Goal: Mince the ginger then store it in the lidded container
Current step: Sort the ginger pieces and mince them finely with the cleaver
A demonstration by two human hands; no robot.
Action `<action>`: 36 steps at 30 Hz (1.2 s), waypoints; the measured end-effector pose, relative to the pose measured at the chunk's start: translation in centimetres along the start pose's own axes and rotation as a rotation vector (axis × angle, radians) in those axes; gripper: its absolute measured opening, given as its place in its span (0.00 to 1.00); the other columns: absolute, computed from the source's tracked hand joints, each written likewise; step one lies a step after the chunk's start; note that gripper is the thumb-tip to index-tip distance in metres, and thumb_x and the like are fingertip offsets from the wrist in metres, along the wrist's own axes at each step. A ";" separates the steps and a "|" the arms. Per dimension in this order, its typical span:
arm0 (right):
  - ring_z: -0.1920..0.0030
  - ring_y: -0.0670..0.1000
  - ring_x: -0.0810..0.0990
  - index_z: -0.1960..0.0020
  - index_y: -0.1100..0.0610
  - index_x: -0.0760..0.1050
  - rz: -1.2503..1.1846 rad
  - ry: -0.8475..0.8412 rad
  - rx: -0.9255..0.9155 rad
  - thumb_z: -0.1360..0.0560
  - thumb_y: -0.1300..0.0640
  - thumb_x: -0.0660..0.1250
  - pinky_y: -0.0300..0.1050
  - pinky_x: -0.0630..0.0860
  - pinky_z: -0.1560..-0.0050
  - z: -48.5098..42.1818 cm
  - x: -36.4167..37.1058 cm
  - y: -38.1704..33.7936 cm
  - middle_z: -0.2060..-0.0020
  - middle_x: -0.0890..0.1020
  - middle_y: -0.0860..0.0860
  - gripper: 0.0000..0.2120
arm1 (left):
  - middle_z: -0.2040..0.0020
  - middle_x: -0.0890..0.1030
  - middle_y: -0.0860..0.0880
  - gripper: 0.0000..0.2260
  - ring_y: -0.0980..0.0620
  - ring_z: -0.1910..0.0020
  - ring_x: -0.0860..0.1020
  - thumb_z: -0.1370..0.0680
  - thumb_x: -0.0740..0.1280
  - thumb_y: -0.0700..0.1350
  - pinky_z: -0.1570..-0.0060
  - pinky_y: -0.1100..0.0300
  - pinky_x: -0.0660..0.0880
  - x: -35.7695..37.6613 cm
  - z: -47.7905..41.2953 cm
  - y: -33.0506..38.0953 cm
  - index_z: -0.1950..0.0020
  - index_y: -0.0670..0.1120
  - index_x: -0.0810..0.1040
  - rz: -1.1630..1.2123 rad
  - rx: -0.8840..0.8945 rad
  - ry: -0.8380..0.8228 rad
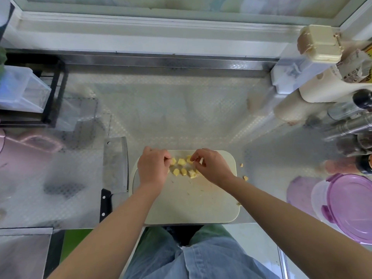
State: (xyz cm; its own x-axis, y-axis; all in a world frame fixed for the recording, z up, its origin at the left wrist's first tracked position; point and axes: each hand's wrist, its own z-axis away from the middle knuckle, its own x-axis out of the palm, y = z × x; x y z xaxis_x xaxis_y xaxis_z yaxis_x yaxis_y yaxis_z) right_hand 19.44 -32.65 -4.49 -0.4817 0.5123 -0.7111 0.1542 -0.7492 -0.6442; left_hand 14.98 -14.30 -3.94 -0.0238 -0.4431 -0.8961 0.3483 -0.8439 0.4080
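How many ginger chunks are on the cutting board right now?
6 chunks on the board: far row left, middle, right; near row left, middle, right. The left hand and right hand may hide more.

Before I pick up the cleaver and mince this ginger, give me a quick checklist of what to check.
1. Gathered: ok, the ginger chunks cluster near the far edge of the cutting board.
2. Strays: not ok, a few stray bits lie on the counter right of the board.
3. Tool: ok, the cleaver lies flat left of the board, unheld.
4. Hands clear: not ok, left hand and right hand have fingertips among the chunks.
5. Storage open: not ok, the container has its purple lid on.
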 end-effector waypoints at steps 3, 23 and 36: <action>0.62 0.46 0.75 0.52 0.53 0.80 0.010 -0.001 0.005 0.26 0.59 0.66 0.45 0.76 0.57 0.2 0.0 0.0 0.57 0.80 0.47 0.05 | 0.62 0.79 0.52 0.02 0.51 0.51 0.72 0.25 0.71 0.45 0.65 0.60 0.67 0.1 0.2 -0.1 0.56 0.51 0.83 -0.007 0.013 -0.026; 0.45 0.53 0.73 0.33 0.47 0.74 0.283 -0.196 -0.145 0.21 0.56 0.61 0.47 0.70 0.60 -0.2 1.7 -3.4 0.45 0.71 0.53 0.18 | 0.61 0.80 0.52 0.03 0.50 0.52 0.71 0.26 0.72 0.48 0.64 0.60 0.64 0.0 -0.3 -0.4 0.56 0.50 0.84 -0.053 0.037 0.063; 0.51 0.54 0.77 0.44 0.51 0.79 0.127 -0.098 -0.041 0.23 0.57 0.62 0.50 0.75 0.53 -0.4 0.7 -3.3 0.47 0.74 0.50 0.10 | 0.66 0.79 0.50 0.07 0.47 0.59 0.74 0.33 0.78 0.42 0.67 0.60 0.67 0.5 0.7 -1.7 0.57 0.48 0.85 -0.085 0.270 0.074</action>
State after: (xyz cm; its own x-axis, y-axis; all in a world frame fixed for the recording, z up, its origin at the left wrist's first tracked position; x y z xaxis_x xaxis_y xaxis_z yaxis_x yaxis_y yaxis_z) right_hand 18.90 -29.69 -3.01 -0.5380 0.3697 -0.7576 0.2532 -0.7863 -0.5636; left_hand 13.77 -13.29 -4.93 0.0298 -0.3527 -0.9353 0.0860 -0.9313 0.3540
